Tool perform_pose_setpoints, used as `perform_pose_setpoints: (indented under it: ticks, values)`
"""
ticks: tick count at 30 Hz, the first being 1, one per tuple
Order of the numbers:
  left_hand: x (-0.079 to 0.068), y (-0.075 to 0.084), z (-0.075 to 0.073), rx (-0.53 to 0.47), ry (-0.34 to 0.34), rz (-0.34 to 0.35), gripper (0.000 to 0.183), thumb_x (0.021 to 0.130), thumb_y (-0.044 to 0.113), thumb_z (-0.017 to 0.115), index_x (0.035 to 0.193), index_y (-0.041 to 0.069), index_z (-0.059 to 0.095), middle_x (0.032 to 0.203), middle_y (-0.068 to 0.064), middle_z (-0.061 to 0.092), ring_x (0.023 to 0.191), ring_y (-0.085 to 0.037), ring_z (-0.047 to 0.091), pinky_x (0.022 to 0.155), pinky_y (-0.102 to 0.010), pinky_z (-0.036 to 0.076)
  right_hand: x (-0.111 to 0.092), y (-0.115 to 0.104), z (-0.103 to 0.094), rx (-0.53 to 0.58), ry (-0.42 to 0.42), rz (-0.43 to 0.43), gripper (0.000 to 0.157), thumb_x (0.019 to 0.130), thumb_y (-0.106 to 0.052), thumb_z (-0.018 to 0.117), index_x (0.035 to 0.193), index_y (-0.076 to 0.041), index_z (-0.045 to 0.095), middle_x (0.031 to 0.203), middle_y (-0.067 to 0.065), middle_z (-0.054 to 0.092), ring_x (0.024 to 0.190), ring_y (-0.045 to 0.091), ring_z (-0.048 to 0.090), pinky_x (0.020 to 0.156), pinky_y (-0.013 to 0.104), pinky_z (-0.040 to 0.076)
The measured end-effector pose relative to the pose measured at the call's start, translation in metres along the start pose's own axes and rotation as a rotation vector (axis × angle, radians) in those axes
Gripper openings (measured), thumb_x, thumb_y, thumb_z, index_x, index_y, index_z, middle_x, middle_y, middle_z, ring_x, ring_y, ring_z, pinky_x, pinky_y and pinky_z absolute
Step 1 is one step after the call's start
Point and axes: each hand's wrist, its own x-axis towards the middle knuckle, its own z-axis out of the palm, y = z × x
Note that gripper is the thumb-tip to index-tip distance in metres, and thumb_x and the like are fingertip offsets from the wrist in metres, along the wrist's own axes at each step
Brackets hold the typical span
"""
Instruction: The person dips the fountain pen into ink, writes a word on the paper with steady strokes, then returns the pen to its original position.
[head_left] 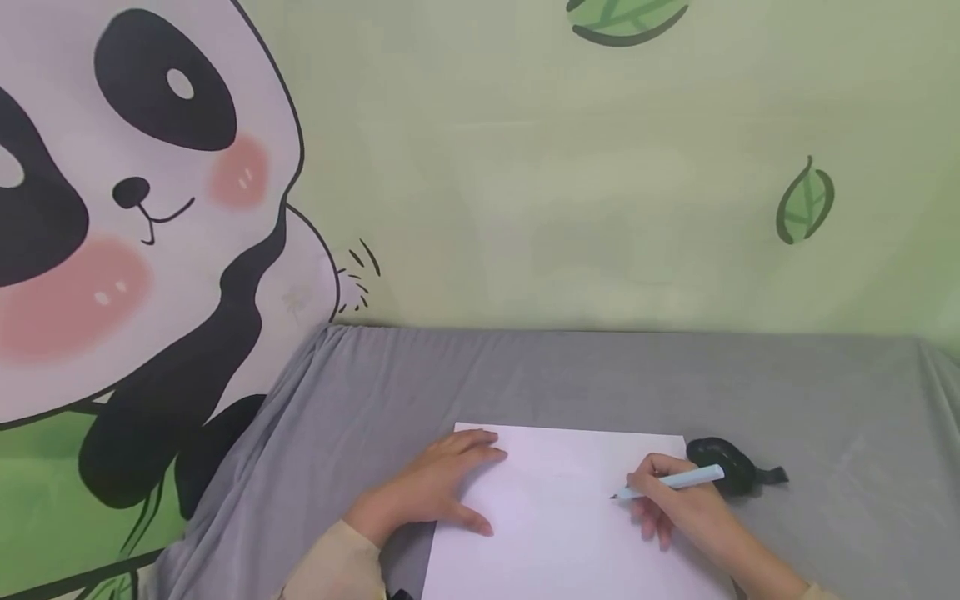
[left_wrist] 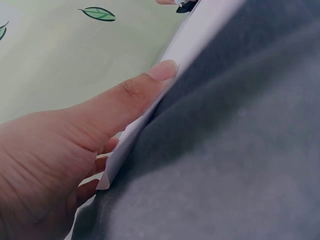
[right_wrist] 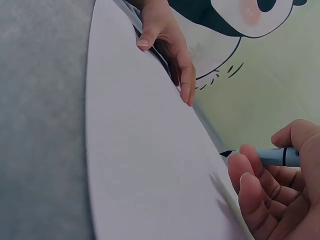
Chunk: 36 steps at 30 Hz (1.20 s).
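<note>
A sheet of white paper (head_left: 555, 517) lies on the grey cloth. My left hand (head_left: 442, 479) rests at its left edge, fingers spread and thumb apart on the sheet; in the left wrist view the thumb (left_wrist: 125, 102) lies along the paper's edge. My right hand (head_left: 678, 496) pinches a light blue pen (head_left: 693, 477) over the right part of the sheet. The pen's dark pointed nib (right_wrist: 227, 153) faces left, close over the paper. No marks show on the sheet.
A glossy dark rounded object (head_left: 723, 462) with a short tail sits beside the paper's upper right corner, just behind my right hand. Grey cloth (head_left: 600, 375) covers the table. Behind it stands a pale green wall (head_left: 525, 208) with a painted panda and leaves.
</note>
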Motion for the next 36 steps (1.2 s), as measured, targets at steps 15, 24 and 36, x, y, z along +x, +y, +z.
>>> perform_pose_setpoints:
  ticks: [15, 24, 36]
  values:
    - [-0.001, -0.002, 0.002, 0.020, 0.020, 0.023, 0.084, 0.067, 0.050, 0.081, 0.137, 0.017, 0.051, 0.150, -0.006, 0.041, 0.141, -0.029, 0.035, 0.112, -0.052, 0.032, -0.005, -0.007, -0.021, -0.021, 0.156, -0.067, 0.023, 0.093, -0.014, 0.061, 0.099, 0.008, 0.056, 0.064, -0.001, 0.060, 0.050, 0.010, 0.058, 0.045, 0.029, 0.052]
    - [0.001, -0.002, 0.001, 0.020, 0.008, 0.019, 0.084, 0.067, 0.051, 0.081, 0.138, 0.017, 0.050, 0.150, -0.006, 0.041, 0.141, -0.028, 0.035, 0.112, -0.052, 0.032, -0.014, -0.006, -0.042, -0.068, 0.252, -0.111, 0.021, 0.093, -0.015, 0.062, 0.104, 0.003, 0.059, 0.069, -0.003, 0.062, 0.055, 0.012, 0.059, 0.046, 0.029, 0.051]
    - [0.001, -0.001, 0.000, 0.005, 0.003, 0.011, 0.084, 0.067, 0.050, 0.082, 0.138, 0.017, 0.050, 0.150, -0.006, 0.041, 0.141, -0.030, 0.035, 0.113, -0.053, 0.030, -0.022, -0.003, -0.069, -0.044, 0.326, -0.106, 0.017, 0.100, -0.020, 0.051, 0.102, -0.012, 0.066, 0.077, -0.007, 0.065, 0.062, 0.011, 0.063, 0.048, 0.029, 0.052]
